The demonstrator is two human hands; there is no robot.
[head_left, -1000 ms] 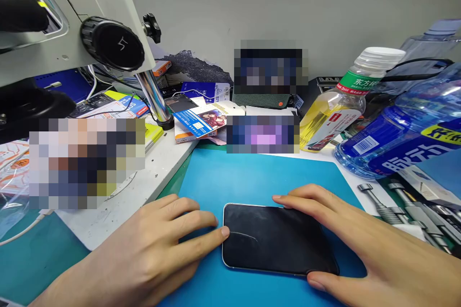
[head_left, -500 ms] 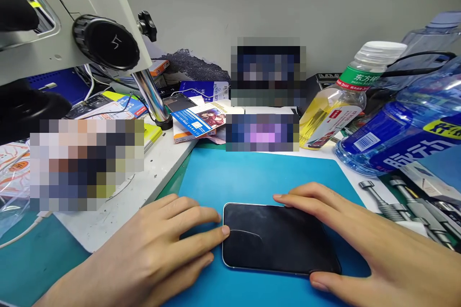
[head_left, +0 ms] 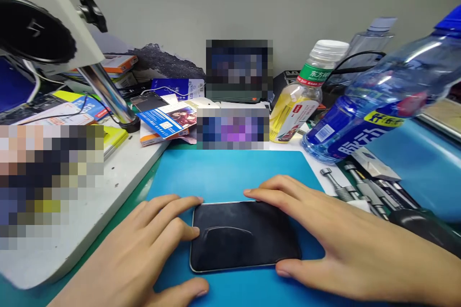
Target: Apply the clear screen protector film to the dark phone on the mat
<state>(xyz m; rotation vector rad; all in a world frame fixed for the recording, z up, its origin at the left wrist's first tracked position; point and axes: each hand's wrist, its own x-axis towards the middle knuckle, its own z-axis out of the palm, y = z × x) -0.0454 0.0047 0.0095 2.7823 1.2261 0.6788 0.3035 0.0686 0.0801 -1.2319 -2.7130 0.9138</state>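
Note:
A smartphone point(head_left: 245, 244) with a dark screen lies flat on a blue mat point(head_left: 230, 168), a pale curved line showing across its screen. At its right end, my right hand point(head_left: 324, 235) spans the phone, thumb on the near edge and fingertips at the far edge. My left hand point(head_left: 144, 244) is spread at the left end. One of its fingertips touches the left edge, another is at the far left corner, and the thumb rests apart on the mat.
On the left a microscope stand point(head_left: 111, 96) rises from a white base point(head_left: 118, 168), near a blurred patch. Cards and boxes point(head_left: 167, 122) lie behind. To the right are a tea bottle point(head_left: 298, 96), a large blue-labelled bottle point(head_left: 345, 120) and several screwdrivers point(head_left: 367, 187).
The view has turned right, so everything sits further left. My left thumb has spread away from the fingers, and one left finger has shifted to the phone's far corner.

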